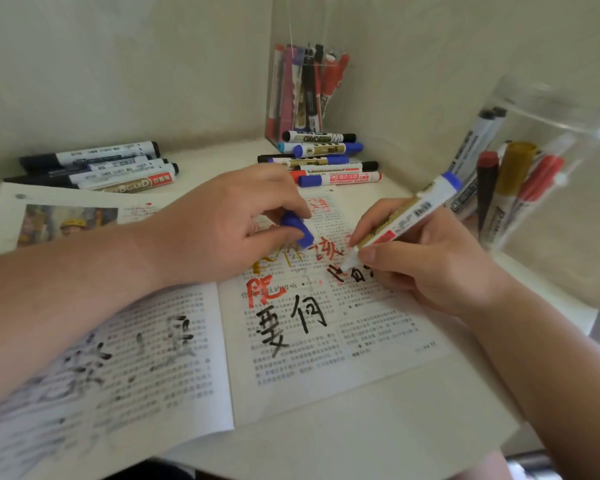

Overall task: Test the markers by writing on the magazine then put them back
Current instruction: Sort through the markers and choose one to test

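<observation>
An open magazine [302,358] lies on the white table, its right page covered with black, red and gold handwritten strokes. My right hand [426,261] grips a white marker with a blue end [416,213], tilted, its tip touching the right page near the black strokes. My left hand [229,220] holds a blue marker cap [297,227] against the page, just left of the marker tip.
Loose markers lie in a pile at the back left [97,166] and another behind my hands [329,159]. A clear box of upright markers [305,91] stands in the corner. A clear bag with several markers [520,181] leans at the right.
</observation>
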{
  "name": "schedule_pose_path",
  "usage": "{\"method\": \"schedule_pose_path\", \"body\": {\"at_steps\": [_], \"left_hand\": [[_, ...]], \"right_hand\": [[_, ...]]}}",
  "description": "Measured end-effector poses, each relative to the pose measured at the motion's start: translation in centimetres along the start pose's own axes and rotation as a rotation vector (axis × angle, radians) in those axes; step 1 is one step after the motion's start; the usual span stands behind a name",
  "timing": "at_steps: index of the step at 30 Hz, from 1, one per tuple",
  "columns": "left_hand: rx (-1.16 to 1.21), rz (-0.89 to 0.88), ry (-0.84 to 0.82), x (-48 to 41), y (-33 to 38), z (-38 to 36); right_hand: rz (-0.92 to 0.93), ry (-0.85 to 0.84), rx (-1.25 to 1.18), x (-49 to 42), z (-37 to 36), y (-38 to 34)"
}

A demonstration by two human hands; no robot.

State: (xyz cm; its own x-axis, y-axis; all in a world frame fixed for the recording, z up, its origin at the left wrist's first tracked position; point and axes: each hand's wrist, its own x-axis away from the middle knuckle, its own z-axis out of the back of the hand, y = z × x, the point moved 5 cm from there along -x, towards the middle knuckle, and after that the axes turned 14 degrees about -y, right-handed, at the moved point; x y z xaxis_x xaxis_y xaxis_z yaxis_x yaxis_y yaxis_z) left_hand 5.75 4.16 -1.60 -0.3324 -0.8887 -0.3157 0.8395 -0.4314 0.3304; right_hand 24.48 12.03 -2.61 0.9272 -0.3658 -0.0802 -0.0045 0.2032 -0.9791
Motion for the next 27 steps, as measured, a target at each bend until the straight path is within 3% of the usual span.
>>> {"method": "schedule_pose_path", "body": {"at_steps": [10,17,20,23,27], "left_hand": [[-0.196,-0.007,-0.154,-0.5,-0.5,-1.4],[-0.082,0.016,-0.045,0.1,-0.1,-0.2],[0.025,0.023,0.050,0.1,0.0,0.4],[0.068,0.038,0.009,0.0,-0.1,0.1],[0.060,0.023,-0.055,0.0,-0.1,-0.5]], "right_hand": [[-0.002,0.065,0.066,0.3,0.8,-0.3],[-0.091,-0.030,0.065,1.1,0.9,-0.5],[-0.112,0.042,0.069,1.6,0.3,0.3],[-0.068,0.117,0.105,1.7,0.2,0.1],[-0.028,0.053,0.225,1.6,-0.6,-0.4]]}}
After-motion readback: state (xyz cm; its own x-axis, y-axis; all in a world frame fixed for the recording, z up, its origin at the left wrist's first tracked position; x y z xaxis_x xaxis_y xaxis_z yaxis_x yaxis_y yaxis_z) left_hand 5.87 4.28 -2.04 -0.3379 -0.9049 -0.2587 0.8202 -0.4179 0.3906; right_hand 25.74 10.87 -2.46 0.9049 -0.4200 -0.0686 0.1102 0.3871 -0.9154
